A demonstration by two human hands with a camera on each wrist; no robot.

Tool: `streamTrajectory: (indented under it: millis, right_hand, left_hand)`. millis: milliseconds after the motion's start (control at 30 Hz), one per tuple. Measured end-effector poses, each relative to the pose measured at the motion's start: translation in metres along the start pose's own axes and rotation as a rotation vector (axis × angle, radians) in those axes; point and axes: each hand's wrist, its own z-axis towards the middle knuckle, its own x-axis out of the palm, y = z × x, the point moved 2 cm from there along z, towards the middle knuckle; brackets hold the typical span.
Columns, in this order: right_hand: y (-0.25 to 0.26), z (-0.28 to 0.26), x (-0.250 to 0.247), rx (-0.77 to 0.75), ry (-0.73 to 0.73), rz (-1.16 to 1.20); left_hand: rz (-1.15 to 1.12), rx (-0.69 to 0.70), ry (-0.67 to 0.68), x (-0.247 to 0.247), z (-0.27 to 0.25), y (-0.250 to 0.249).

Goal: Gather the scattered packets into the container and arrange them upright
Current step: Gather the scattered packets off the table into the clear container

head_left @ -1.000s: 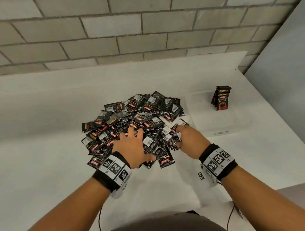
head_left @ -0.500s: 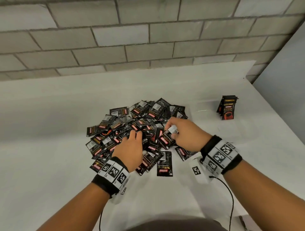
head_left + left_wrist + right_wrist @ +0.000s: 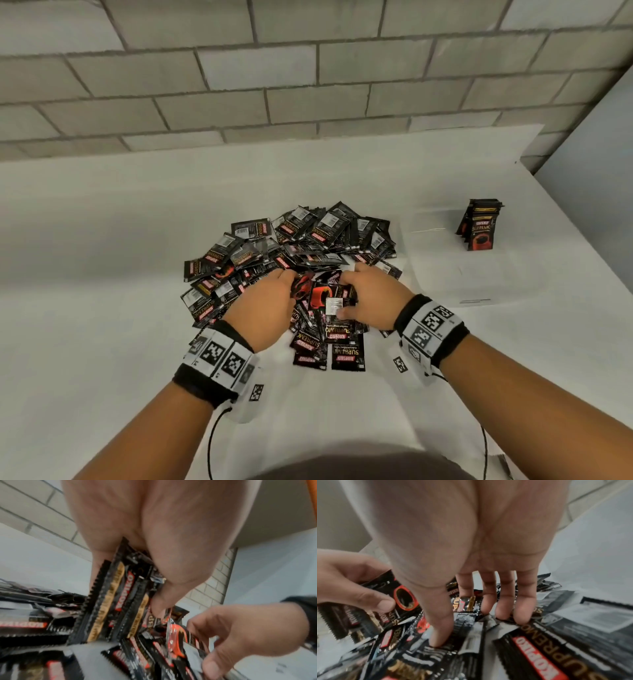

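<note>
While both hands work at the near edge of the pile, the head view shows the black packets (image 3: 291, 246) heaped in the middle of the white worktop (image 3: 102, 308), a few lying flat by themselves nearest the person. The left hand (image 3: 260, 311) and right hand (image 3: 371, 301) meet over the heap. Off to the right, a small batch of upright packets (image 3: 479, 224) stands in what looks like a clear container (image 3: 472, 287), its walls barely visible.

From the left wrist, the left hand's fingers (image 3: 159, 607) are curled around a small sheaf of packets (image 3: 109, 601) held on edge, thumb pressing them together.

From the right wrist, the right hand's fingers (image 3: 522, 609) reach down straight, tips pressing on loose packets (image 3: 471, 635) lying flat; nothing is gripped there.

These sachets look light, thin and floppy, with a glossy film that I would expect to slide. Pinching across the flat faces near the middle, several squared together, should keep them from fanning out.
</note>
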Motion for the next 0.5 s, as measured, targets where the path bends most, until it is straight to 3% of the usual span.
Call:
streamTrajectory:
  millis: [200,333,433,500]
  right_hand:
    - [0.005,-0.015,-0.015,-0.014,-0.031,0.191]
    - [0.000,-0.045,-0.050,-0.022,-0.112,0.415]
    - [-0.023,-0.071,-0.094,0.004,-0.424,0.573]
    - [-0.053,-0.081,-0.117,0.089,-0.663,0.527]
  left_hand:
    - [-0.156,0.038,-0.184,-0.036,-0.014,0.005]
    - [-0.191,0.033,-0.230,-0.044,-0.014,0.008]
    - [-0.208,0.038,-0.203,-0.038,-0.010,0.002]
    - [-0.206,0.055,-0.156,-0.029,-0.008,-0.006]
